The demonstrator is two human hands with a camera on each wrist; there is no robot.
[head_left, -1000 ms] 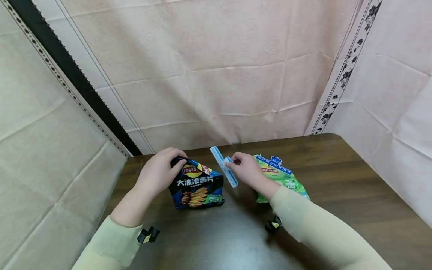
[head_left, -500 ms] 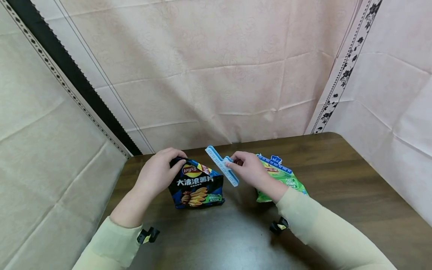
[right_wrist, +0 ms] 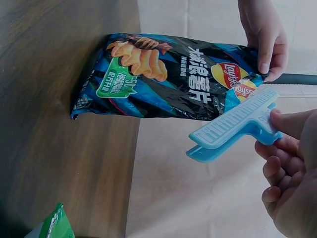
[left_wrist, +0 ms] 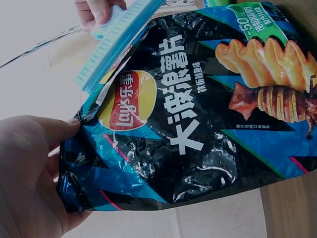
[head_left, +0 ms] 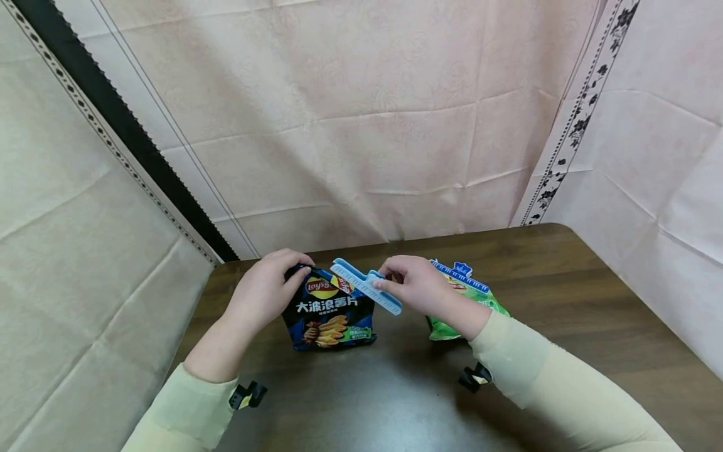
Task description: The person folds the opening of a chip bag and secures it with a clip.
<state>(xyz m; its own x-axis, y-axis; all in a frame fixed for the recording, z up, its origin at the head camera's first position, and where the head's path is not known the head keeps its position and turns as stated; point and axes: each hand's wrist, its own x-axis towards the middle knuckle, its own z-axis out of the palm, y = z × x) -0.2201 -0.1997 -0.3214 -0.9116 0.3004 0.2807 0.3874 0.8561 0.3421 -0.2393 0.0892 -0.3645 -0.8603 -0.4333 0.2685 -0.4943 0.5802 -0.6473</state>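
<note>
Pale green long sleeves, a small black device at each wrist

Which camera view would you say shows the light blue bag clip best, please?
The right wrist view: the clip shows whole, jaws parted. The head view shows it small; the left wrist view only part.

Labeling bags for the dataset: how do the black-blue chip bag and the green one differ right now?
The black-blue chip bag has no clip on it, and the left hand grips its top corner. The green chip bag lies unheld behind the right hand, its top already closed by a blue clip. Both sit on the table.
</note>
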